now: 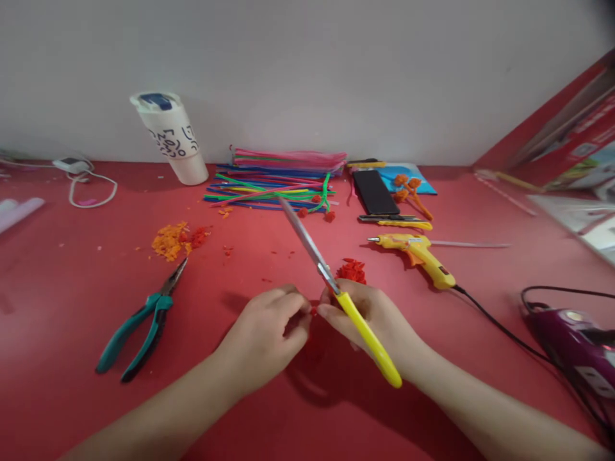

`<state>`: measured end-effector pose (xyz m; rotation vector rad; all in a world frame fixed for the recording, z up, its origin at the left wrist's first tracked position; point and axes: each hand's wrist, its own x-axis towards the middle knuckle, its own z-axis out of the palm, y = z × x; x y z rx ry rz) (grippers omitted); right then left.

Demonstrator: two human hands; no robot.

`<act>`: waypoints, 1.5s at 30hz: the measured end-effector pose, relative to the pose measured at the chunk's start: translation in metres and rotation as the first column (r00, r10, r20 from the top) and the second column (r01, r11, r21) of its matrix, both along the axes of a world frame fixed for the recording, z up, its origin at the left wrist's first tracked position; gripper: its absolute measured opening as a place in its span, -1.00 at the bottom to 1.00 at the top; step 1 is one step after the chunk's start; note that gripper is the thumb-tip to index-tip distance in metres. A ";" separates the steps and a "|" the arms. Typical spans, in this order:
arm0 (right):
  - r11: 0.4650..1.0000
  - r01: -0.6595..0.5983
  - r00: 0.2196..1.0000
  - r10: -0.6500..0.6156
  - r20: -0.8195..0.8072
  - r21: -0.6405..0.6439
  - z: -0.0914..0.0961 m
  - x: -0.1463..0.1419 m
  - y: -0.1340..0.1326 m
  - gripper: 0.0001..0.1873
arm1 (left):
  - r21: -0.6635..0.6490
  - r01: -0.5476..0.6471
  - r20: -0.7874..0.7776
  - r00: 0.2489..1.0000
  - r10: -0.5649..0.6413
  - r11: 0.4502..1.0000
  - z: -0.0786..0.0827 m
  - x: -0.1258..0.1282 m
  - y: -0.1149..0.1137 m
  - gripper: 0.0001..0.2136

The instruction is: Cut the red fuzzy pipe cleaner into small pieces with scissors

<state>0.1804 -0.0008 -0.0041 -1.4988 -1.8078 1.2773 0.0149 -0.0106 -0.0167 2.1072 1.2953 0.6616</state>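
My right hand (368,314) is closed around scissors (362,330) with a yellow handle, their blades slanting up and to the left. Opposite it, my left hand (273,326) is closed in a pinch. A tiny bit of red material (314,311) shows between the fingertips of both hands, and most of it is hidden by the fingers. Just beyond the right hand lies a small heap of red clippings (352,270). Left of my hands, green-handled needle-nose pliers (151,320) rest partly spread beside orange clippings (170,241) and red crumbs.
Coloured pipe cleaners (283,186) lie at the back, near a white tumbler (170,137). A black phone (375,192) and a yellow cutter knife (406,224) sit to the right. In front, a yellow glue gun (418,253) trails its cord towards a purple device (571,339).
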 end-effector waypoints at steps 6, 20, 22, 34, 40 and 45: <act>1.000 0.005 1.000 -0.005 0.005 0.004 -0.001 0.000 0.001 -0.88 | 0.087 0.078 -0.075 0.995 -0.071 0.993 -0.001 0.002 -0.002 -0.90; 0.997 0.006 0.995 -0.015 -0.101 -0.083 -0.002 -0.002 -0.001 -0.92 | -0.154 -0.076 0.246 0.963 0.113 0.985 0.003 0.005 0.000 -0.94; 0.999 0.012 0.997 -0.016 -0.075 -0.051 -0.001 -0.002 -0.001 -0.90 | -0.020 -0.079 0.125 0.989 0.081 0.997 0.001 0.006 -0.002 -0.92; 0.991 -0.029 0.996 0.018 0.087 0.129 0.005 0.005 0.001 -0.80 | -0.314 -0.203 0.374 0.871 0.317 0.928 0.008 0.003 0.002 -0.96; 0.922 -0.205 0.853 0.004 0.522 0.328 0.003 0.018 0.002 -0.67 | -0.644 0.001 0.695 0.420 0.584 0.765 0.009 -0.009 0.013 -0.92; 0.844 -0.384 0.729 0.029 0.683 0.375 -0.009 0.019 0.001 -0.73 | -0.666 0.046 0.726 0.271 0.632 0.744 0.010 -0.014 0.014 -0.92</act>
